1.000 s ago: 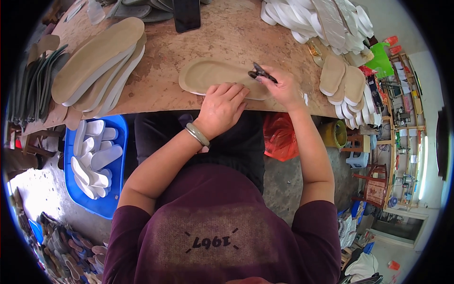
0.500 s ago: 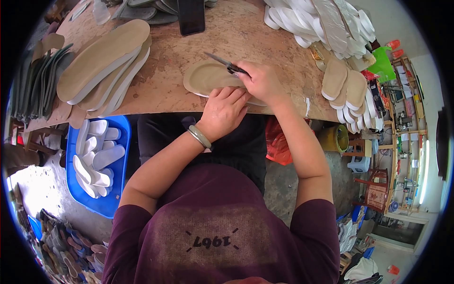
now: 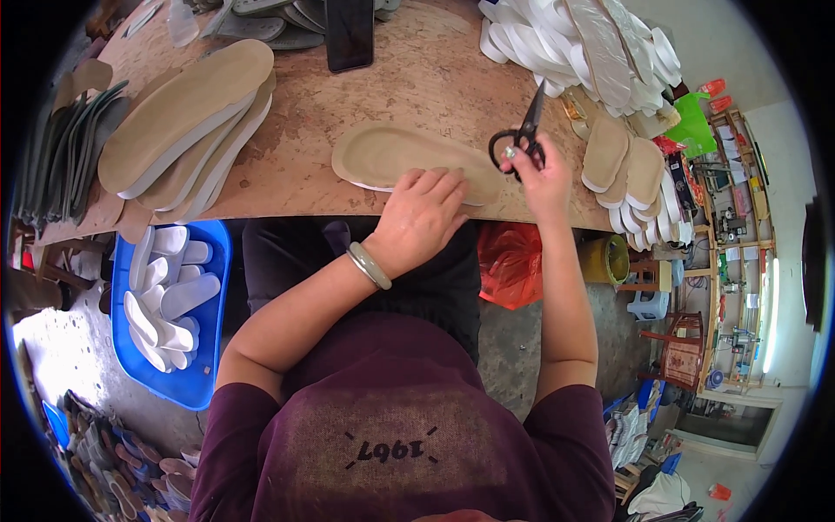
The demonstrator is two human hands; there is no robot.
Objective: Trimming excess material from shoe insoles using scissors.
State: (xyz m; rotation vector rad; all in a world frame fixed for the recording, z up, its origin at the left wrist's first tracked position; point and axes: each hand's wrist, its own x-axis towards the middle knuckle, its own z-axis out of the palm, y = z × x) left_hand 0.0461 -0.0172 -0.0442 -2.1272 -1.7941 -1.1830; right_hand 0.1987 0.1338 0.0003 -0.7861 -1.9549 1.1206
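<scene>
A tan insole [image 3: 383, 155] with a white underside lies lengthwise near the table's front edge. My left hand [image 3: 417, 216] rests on its near side, fingers stretched out and flat, covering part of that edge. To the right, my right hand [image 3: 543, 181] grips a pair of black scissors [image 3: 528, 130] by the handle loops. Their blades point away from me, up off the insole, and look closed together.
Stacked tan insoles [image 3: 187, 122] and dark grey sheets [image 3: 65, 157] lie at left. White soles [image 3: 548, 39] are heaped at far right, near smaller tan insoles [image 3: 604, 152]. A phone [image 3: 350, 35] lies at the back. Below the table are a blue bin [image 3: 213, 296] and a red bag [image 3: 509, 270].
My right hand has moved right, off the insole, and the scissors have swung from pointing left to pointing away from me. My left hand stays on the insole, which is now less covered.
</scene>
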